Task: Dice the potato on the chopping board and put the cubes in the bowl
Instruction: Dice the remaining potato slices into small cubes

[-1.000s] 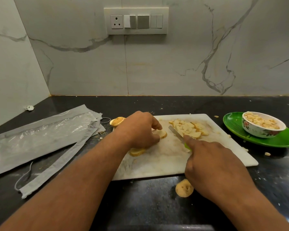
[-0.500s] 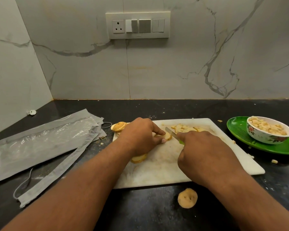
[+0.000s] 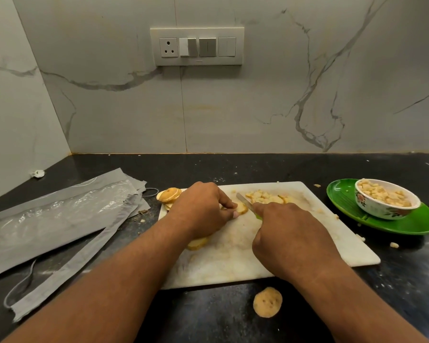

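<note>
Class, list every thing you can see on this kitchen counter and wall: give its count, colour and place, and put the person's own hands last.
chopping board: one, white, centre of counter
potato slices: a small stack, yellow, board's far left corner
potato piece: one, yellow, on board under left fingers
cut potato heap: one, pale yellow, far side of board
knife: one, steel blade, green handle
bowl: one, white floral, holding cubes, on plate
plate: one, green, right of board
potato end: one, tan, counter in front of board
plastic packaging: grey and clear, left of board
switch panel: one, white, wall
left hand: holds potato piece
right hand: grips knife
</note>
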The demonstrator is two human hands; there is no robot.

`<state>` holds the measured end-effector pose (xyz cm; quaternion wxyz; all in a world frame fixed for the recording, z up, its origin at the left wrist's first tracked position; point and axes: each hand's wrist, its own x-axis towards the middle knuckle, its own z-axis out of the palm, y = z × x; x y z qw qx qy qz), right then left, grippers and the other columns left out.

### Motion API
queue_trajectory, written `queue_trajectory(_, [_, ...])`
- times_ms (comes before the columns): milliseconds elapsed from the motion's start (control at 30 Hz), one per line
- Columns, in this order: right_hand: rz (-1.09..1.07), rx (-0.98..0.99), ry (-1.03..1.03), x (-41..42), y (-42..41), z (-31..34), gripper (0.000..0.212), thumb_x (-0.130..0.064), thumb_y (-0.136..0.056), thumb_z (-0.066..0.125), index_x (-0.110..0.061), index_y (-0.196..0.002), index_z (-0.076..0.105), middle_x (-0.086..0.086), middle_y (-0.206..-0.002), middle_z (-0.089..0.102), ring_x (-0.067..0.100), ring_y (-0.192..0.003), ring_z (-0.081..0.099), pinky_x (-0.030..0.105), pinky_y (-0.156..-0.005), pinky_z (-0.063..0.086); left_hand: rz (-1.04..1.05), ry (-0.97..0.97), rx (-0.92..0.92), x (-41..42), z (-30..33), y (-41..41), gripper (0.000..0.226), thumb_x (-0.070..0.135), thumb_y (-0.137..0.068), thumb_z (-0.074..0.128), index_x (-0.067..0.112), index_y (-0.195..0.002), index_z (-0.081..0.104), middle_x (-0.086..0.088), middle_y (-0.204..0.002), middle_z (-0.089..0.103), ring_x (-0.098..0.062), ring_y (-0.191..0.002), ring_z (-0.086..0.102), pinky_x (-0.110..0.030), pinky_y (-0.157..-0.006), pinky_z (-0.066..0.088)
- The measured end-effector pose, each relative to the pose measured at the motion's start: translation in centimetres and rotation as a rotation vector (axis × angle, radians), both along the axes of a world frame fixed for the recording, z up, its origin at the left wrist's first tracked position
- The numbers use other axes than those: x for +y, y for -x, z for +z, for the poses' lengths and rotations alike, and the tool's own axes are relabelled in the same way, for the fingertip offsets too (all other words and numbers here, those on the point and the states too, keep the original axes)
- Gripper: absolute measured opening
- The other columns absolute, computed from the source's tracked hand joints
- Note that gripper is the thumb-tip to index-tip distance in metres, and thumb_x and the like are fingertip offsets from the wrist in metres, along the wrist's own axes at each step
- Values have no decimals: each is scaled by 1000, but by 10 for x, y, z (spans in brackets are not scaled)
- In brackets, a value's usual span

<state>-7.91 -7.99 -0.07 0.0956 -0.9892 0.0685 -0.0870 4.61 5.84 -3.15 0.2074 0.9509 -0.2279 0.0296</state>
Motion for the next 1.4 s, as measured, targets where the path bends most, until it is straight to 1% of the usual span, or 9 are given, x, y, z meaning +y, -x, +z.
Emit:
queue_trajectory(333, [26,44,-60,-3,1,-1,55,-26,-95,50,-34,-149,40,-4,-141,52,17,-122,52,30,-94,47,39,13,-40,-4,-6,3,27,50,-94,70,34,-114,79,15,-112,77,-9,-98,65,-29,-86,57])
queue_trajectory(467, [48,68,-70,-2,3,-3,58,-27,-96,51,-33,-152,36,-4,-146,49,17,-128,50,31,-101,45,49,24,-49,-5,-7,6,28,51,-94,69,35,-115,79,15,-114,76,-10,-98,66,-32,-90,58])
queue_trajectory(600, [46,62,-75,-3,5,-7,58,-26,-95,50,-33,-151,36,-4,-146,51,17,-127,51,32,-100,45,59,27,-92,-4,-8,12,29,53,-95,67,36,-115,79,16,-116,75,-10,-102,66,-28,-91,54])
queue_trajectory(833, [56,65,-66,0,14,-3,56,-26,-94,49,-31,-148,40,-3,-142,53,18,-123,52,33,-99,45,90,28,-140,-5,-7,19,31,53,-95,66,33,-114,80,16,-113,76,-9,-100,65,-21,-81,45])
queue_trajectory(1000, [68,75,-4,-3,32,-1,54,-27,-91,51,-30,-145,43,-3,-137,54,18,-120,52,33,-98,45,113,25,-128,-4,-7,19,31,56,-93,68,35,-111,80,17,-111,76,-7,-99,65,-25,-83,54])
queue_trajectory(1133, [59,63,18,-6,41,6,53,-27,-90,50,-31,-143,46,-2,-135,55,19,-119,52,34,-98,45,124,43,-117,-2,-5,20,30,58,-90,71,35,-106,82,18,-103,77,-6,-94,64,-31,-83,59])
queue_trajectory(1200, [38,28,6,-5,38,9,55,-26,-90,49,-31,-145,45,-3,-137,56,19,-121,53,34,-98,46,123,46,-103,1,-4,20,28,55,-90,72,34,-105,82,17,-101,77,-7,-94,64,-30,-83,57])
queue_trajectory(1300, [36,-20,-1,3,25,8,57,-24,-92,49,-33,-148,43,-4,-140,56,18,-121,54,33,-95,48,99,53,-65,4,-1,21,22,42,-94,70,32,-109,82,15,-109,76,-10,-100,63,-25,-81,51])
queue_trajectory(1400, [42,-2,13,11,15,2,53,-25,-93,50,-31,-146,45,-2,-138,57,19,-118,55,33,-92,48,108,44,-92,2,-1,21,21,38,-95,68,31,-109,82,15,-107,77,-9,-96,62,-25,-76,50])
